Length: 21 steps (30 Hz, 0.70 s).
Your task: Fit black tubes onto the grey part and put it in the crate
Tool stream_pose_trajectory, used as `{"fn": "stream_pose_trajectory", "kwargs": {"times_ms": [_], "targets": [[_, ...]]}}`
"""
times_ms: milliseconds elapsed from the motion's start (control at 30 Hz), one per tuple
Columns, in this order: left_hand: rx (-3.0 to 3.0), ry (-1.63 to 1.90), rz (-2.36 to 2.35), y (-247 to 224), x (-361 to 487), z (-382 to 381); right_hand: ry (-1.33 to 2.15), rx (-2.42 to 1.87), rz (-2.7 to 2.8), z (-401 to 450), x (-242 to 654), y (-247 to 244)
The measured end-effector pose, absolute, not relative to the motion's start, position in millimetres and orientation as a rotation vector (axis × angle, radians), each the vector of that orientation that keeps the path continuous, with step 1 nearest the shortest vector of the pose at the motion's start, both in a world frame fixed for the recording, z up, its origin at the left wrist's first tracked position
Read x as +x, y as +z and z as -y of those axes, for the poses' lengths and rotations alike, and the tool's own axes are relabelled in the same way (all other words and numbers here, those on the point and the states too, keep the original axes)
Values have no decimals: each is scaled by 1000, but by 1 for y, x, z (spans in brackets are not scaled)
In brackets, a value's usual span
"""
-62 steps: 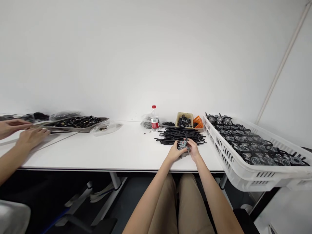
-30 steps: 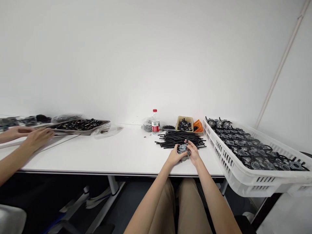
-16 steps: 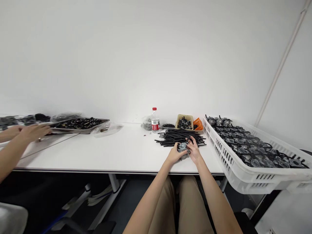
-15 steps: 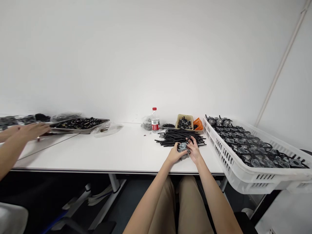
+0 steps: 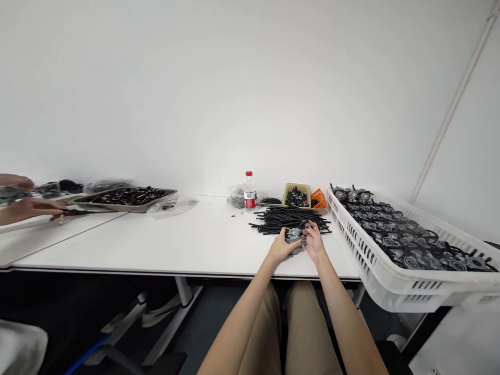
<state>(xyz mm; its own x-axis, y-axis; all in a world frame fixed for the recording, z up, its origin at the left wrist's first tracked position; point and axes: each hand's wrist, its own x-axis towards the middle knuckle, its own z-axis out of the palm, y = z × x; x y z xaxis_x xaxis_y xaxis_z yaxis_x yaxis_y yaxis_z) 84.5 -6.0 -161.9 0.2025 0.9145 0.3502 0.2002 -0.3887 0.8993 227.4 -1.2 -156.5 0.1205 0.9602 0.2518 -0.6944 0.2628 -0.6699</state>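
A white table (image 5: pixel 175 242) carries a loose pile of black tubes (image 5: pixel 285 220). Behind that pile stand an upright red-capped bottle (image 5: pixel 250 198) and a yellow bin (image 5: pixel 286 200) of small parts. Farther left lie a plastic bag (image 5: pixel 175 206) and a shallow metal tray (image 5: pixel 146 208).

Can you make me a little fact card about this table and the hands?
Left hand: holding a metal part
Right hand: at the same part's right side
Beyond them: a pile of black tubes
Farther back: red-capped bottle, yellow box, orange basket
On the right: white crate of similar-looking parts
Far left: another person's hands, near a metal tray
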Motion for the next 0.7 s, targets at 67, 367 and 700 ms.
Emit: {"fn": "stream_pose_trajectory", "kwargs": {"times_ms": [67,367,700], "targets": [[1743,1238,-1060,-162,85,6,1292,-450,726,0,228,-157],[1723,1256,-1067,-163,85,4,1363,-512,739,1,225,-158],[1713,1254,-1081,-165,84,2,1374,-548,766,2,221,-159]]}}
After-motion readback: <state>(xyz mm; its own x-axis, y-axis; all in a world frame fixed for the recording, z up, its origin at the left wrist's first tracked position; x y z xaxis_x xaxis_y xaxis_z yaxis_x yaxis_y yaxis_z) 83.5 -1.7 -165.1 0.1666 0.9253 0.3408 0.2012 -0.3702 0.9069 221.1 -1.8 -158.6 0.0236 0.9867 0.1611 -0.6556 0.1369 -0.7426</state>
